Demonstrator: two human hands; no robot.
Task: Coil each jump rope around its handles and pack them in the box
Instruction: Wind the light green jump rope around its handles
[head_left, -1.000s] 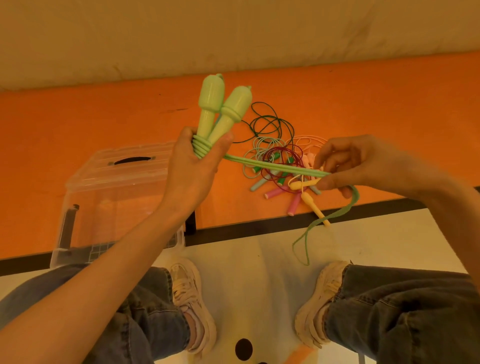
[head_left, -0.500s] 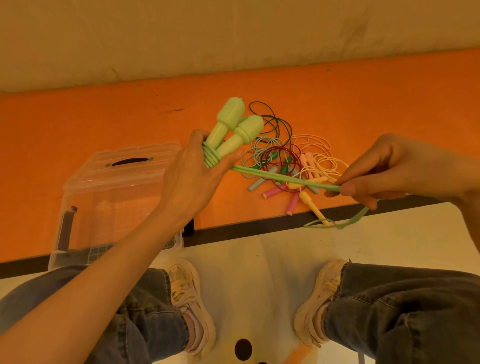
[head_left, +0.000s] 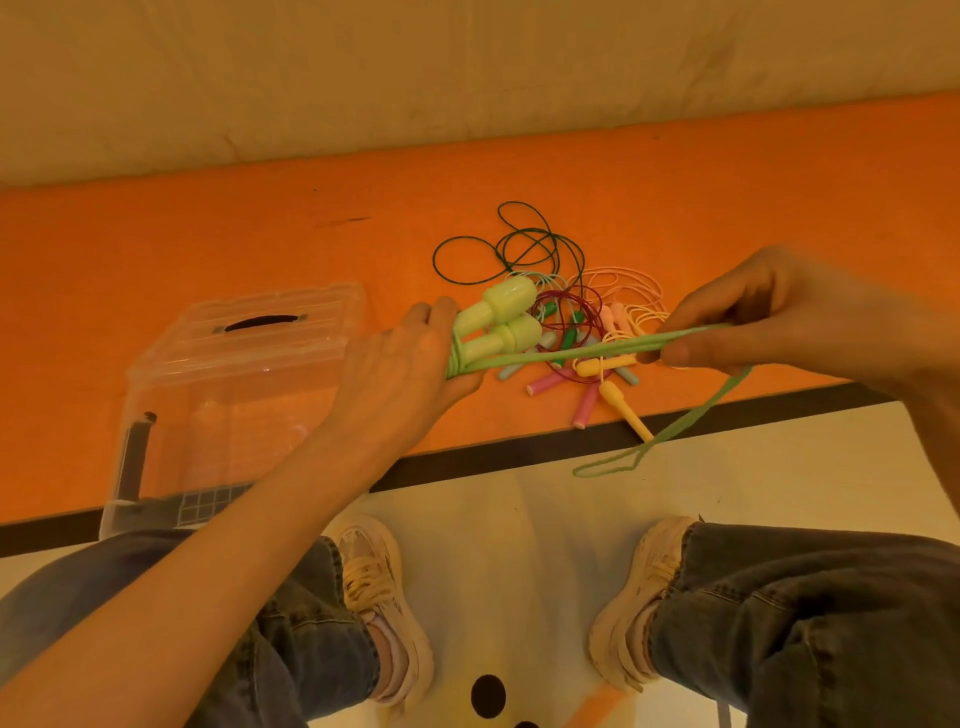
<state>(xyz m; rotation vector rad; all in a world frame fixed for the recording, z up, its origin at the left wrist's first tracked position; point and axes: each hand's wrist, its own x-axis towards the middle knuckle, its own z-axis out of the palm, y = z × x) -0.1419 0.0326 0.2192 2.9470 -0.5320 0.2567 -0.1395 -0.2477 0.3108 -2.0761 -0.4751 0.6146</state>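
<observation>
Coiling green rope (head_left: 587, 352) mid-frame: left hand (head_left: 400, 364) grips paired handles (head_left: 498, 325), right hand (head_left: 769, 322) pinches taut cord, tail still loose; other ropes (head_left: 566, 332) tangled on surface, box (head_left: 234, 374) at left closed, looks unpacked.

An orange mat (head_left: 208, 249) runs along a beige wall (head_left: 363, 67). A black strip (head_left: 519, 454) edges it. 2 pale sneakers (head_left: 384, 597) and jeans (head_left: 805, 613) sit on the cream floor (head_left: 519, 545).
</observation>
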